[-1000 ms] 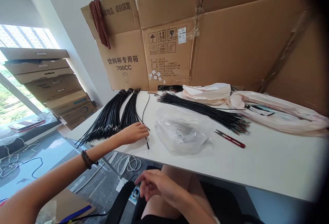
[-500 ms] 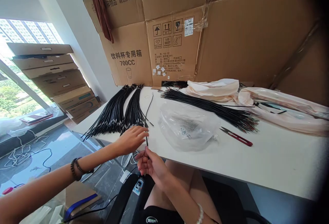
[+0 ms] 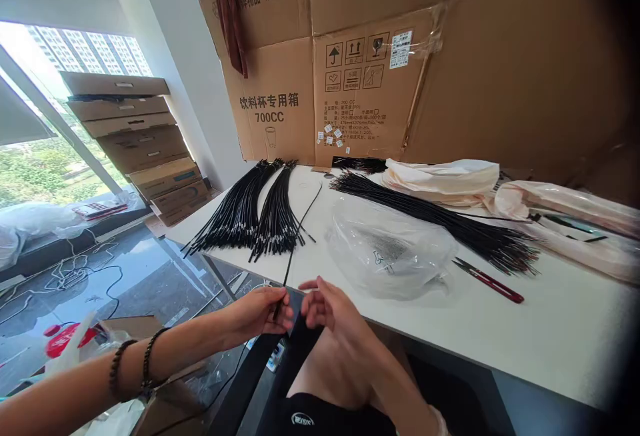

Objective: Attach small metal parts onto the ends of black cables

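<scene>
My left hand [image 3: 263, 313] pinches a single black cable [image 3: 289, 268] near its lower end, just off the table's front edge. The cable's upper part runs up across the white tabletop, its thin tip pointing away from me. My right hand [image 3: 333, 309] is raised close beside, apart from the cable, its fingers curled in; whether something small sits in them is hidden. Beyond my hands lie two fanned bundles of black cables [image 3: 235, 213] [image 3: 277, 213] with silvery bits near their close ends. Right of them rests a clear plastic bag [image 3: 350, 256] with a grey mass of small pieces inside.
A larger bundle of black cables [image 3: 425, 213] lies behind the bag. Red-handled snips [image 3: 493, 283] lie at its right, with pale wrapped bundles [image 3: 445, 179] farther back. Cardboard sheets [image 3: 365, 109] stand along the table's rear. Stacked boxes [image 3: 133, 133] are at the left.
My left hand has moved down and now grips the cable's lower end. My right hand has let go of that end and shifted right. The view has turned slightly left.
</scene>
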{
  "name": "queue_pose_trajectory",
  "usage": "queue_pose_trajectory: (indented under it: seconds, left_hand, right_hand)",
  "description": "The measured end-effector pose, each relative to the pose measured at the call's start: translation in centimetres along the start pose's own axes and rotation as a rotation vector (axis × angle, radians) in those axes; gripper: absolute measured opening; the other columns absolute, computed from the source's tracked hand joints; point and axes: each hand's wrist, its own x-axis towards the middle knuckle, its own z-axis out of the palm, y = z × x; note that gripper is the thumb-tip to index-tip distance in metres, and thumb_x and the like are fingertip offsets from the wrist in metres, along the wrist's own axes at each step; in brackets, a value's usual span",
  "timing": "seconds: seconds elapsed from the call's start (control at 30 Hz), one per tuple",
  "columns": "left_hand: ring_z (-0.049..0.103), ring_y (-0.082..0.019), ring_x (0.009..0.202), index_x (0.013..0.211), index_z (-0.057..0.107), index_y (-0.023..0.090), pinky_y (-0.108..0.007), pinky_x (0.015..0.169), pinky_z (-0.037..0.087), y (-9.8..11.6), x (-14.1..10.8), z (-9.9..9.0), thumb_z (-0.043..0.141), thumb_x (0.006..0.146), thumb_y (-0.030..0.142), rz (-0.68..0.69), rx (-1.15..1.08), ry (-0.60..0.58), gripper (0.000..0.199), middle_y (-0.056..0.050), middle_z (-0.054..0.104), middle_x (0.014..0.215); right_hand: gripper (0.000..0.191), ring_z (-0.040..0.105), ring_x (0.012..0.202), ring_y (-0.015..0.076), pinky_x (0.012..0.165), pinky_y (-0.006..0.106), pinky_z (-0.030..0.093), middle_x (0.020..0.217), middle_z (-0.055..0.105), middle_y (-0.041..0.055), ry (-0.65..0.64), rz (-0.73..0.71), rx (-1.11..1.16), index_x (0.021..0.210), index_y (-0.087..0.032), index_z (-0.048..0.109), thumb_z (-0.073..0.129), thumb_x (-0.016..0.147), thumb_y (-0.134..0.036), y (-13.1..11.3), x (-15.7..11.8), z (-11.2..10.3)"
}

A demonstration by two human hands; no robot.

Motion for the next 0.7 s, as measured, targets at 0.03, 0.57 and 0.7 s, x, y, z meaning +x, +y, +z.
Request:
queue_pose_trajectory:
  seconds: [0.03,0.57,0.7]
  left_hand:
    - [0.053,-0.009,0.059,0.082,0.048,0.017,-0.025,0.068,0.043,0.1,-0.4,0.1,0.065,0.077,0.051,-0.01,-0.036,-0.003,0.038,0.004,0.055,0.068]
    - [0.032,-0.005,0.04,0.085,0.052,0.017,-0.024,0.057,0.03,-2.5,-5.0,6.0,0.066,0.074,0.06,0.015,-0.266,-0.18,0.047,0.008,0.047,0.051]
    - [0.025,-0.004,0.04,0.074,0.044,0.018,-0.023,0.053,0.021,-1.4,-4.4,6.5,0.061,0.082,0.053,0.143,-0.287,-0.068,0.039,0.01,0.038,0.045]
  right_hand:
    - [0.035,0.059,0.065,0.0102,0.068,0.025,0.045,0.077,0.066,-0.0011,0.031,0.013,0.069,0.095,-0.019,0.063,0.047,0.096,-0.05,-0.8,0.6,0.2]
    - [0.036,0.061,0.103,0.0213,0.086,0.042,0.054,0.123,0.059,0.0092,0.187,0.132,0.442,0.124,-0.017,0.056,0.058,0.093,-0.036,-5.6,8.4,1.7]
    - [0.037,0.061,0.104,0.0217,0.087,0.043,0.054,0.123,0.058,0.0094,0.168,0.096,0.413,0.124,-0.017,0.056,0.058,0.093,-0.036,-7.8,10.1,1.1]
